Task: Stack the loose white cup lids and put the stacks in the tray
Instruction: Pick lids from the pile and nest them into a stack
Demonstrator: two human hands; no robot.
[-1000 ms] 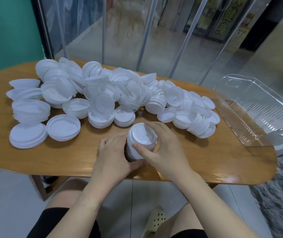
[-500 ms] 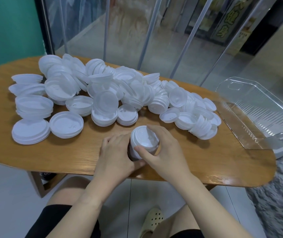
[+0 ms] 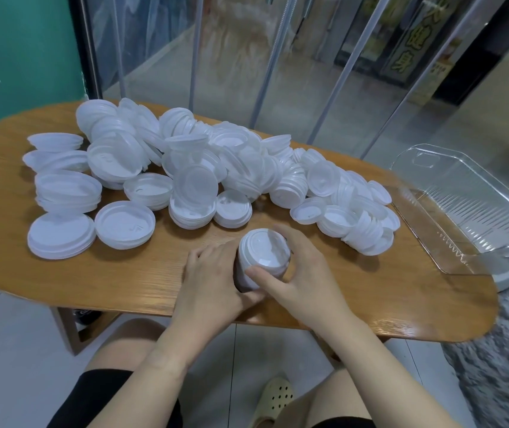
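So both hands are wrapped around one stack of small lids (image 3: 262, 257) standing upright near the front edge of the wooden table (image 3: 123, 282). Left hand (image 3: 213, 282) cups it from the left side with fingers curled round the wall of the stack, right hand (image 3: 302, 273) grips from the right, thumb across the near side and fingers curving behind the top. Behind them is the big messy pile of loose lids (image 3: 216, 168) spread over the middle of the table, some already in short stacks, with the larger flat lids (image 3: 61, 236) sitting off to the left. Clear plastic tray (image 3: 463, 217) is at the right end of the table, well apart from the held stack, and no lids in it that I can see.
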